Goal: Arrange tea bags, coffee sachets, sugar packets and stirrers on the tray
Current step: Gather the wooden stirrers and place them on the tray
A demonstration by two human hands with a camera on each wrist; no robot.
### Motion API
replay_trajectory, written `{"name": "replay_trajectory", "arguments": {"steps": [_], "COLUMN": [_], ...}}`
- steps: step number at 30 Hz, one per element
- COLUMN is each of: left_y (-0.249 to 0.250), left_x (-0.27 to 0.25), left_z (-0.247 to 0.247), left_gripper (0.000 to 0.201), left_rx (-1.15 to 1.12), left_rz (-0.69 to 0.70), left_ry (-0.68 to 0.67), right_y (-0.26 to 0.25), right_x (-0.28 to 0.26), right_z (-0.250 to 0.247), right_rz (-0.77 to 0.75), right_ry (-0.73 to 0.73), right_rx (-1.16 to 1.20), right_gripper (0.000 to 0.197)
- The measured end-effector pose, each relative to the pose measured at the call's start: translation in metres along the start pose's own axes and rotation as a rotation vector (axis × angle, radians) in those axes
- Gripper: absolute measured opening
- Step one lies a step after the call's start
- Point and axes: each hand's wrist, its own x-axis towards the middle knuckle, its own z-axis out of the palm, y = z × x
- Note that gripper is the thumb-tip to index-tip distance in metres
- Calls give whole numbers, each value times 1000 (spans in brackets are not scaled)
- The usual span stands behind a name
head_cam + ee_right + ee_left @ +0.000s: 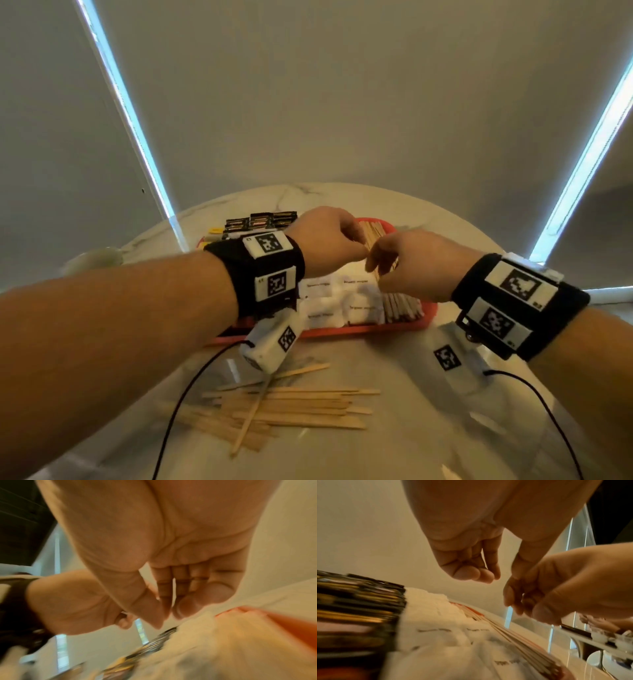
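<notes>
A red tray (346, 331) lies on the round marble table (445, 428). It holds black coffee sachets (260, 221) at the far left, white sugar packets (342, 301) in the middle and a row of wooden stirrers (400, 306) on the right. Both hands hover close together over the stirrer row. My left hand (356, 246) has its fingers curled with nothing seen in them (501, 573). My right hand (375, 270) points its nearly straight fingers down at the row, thumb near the fingertips (169, 614). A loose pile of stirrers (294, 407) lies on the table in front of the tray.
Small yellow and white packets (215, 230) sit at the tray's far-left edge. A pale rounded object (92, 262) stands at the table's left rim. Black cables (191, 383) from the wrist cameras trail across the near table. A grey wall rises right behind the table.
</notes>
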Motion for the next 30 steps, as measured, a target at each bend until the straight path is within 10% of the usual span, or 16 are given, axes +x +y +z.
{"name": "replay_trajectory", "arguments": {"steps": [5,10,14,21,30], "left_y": [-37,-81,-106,-124,-126], "left_x": [-76,-149,-180,-190,-176], "left_z": [-36,-44,-45,-39,-30], "left_gripper": [6,44,74,57,25], "left_rx": [132,439,511,492,470], "left_rz": [-57,-135,-209,-234,-135], "left_ry": [-36,-341,-459,-370,-279], "right_y": [-63,-96,-107,-123,-146], "right_x": [-25,-39,-40,-44,-49], "right_z": [32,71,82,93,99], "right_rz": [-319,-477,-471,-327,-306], "right_ry": [-275,-424,-344,-253,-256], "right_rx": [-106,-384,-402,-314,-309], "right_gripper": [42,82,55,20,33]}}
